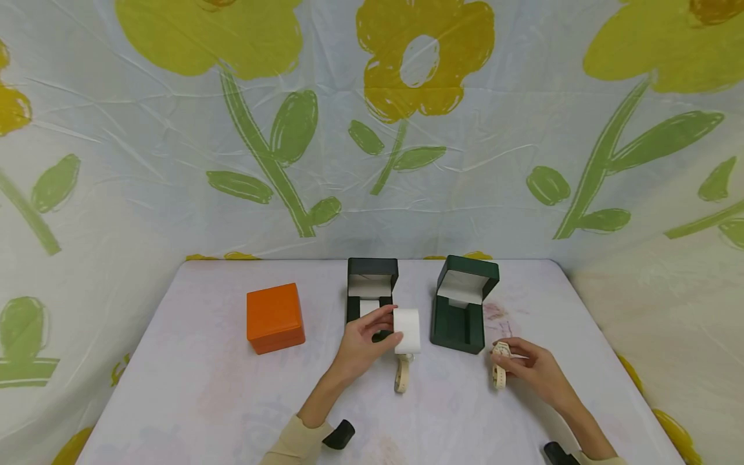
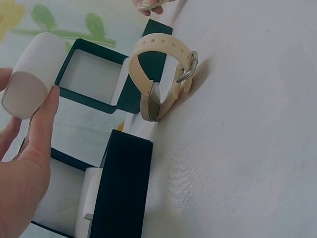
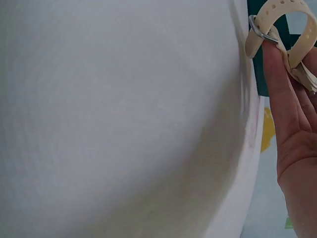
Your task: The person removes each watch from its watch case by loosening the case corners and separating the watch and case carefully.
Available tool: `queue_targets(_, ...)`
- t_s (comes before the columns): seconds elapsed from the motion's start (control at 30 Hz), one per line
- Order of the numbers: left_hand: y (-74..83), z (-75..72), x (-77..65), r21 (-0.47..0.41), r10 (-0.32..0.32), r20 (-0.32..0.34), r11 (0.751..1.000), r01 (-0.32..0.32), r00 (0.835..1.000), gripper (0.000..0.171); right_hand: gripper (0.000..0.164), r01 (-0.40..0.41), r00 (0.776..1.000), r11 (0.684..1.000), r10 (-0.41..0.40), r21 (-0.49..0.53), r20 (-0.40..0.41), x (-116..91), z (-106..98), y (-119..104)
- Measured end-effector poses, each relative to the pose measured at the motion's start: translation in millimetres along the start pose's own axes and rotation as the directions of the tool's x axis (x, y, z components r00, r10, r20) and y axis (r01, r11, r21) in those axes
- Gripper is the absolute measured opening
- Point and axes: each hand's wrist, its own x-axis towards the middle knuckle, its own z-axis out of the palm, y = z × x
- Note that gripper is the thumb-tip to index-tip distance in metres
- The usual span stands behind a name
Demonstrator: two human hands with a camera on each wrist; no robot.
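Head view. The left hand (image 1: 366, 342) is gripping a white cushion (image 1: 408, 330) between thumb and fingers, the cushion's long axis running roughly away from the wearer. A loose watch (image 1: 405, 369), its cream strap closed into a loop, is lying just wearer-ward of the left thumb tip, off the cushion's near end. I'm judging that short offset to be what counts; the left hand is clearly sitting nearer to it. The right hand (image 1: 537, 371), well off to the right, is pinching a second watch (image 1: 502, 349). A green box (image 1: 456, 343) is standing open between the two sets of fingers, a black box (image 1: 372, 266) open just beyond the left ones, an orange box (image 1: 274, 316) well left of them.

Left wrist view. Fingers are spreading only as wide as the cushion, grasping it by its sides, rounded end facing the lens. The loose watch is standing on edge to the right of the fingertips, gap showing; those fingers aren't touching it.

Right wrist view. One fingertip is resting by the metal buckle (image 3: 261, 30), the strap loop arching past it; the fingers are holding the second watch, its dial mostly hidden. The green box is showing behind.
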Motion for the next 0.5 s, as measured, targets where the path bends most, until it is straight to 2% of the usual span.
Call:
queue_targets(0.3,0.5,1.5,0.2,0.003,-0.018,-0.001,1.0,0.018,1.0,0.054,0.036,0.001,1.0,0.998,0.0,-0.066,0.014,1.5,-1.2,8.2)
queue_targets(0.43,0.2,1.5,-0.8,0.005,-0.019,-0.002,1.0,0.019,1.0,0.054,0.039,-0.015,1.0,0.998,0.015,-0.057,0.015,1.5,-0.2,5.5)
queue_targets(0.5,0.0,1.4,-1.4,0.004,-0.019,-0.001,1.0,0.019,1.0,0.054,0.039,-0.019,1.0,0.996,0.02,-0.085,0.004,1.7,0.6,3.5)
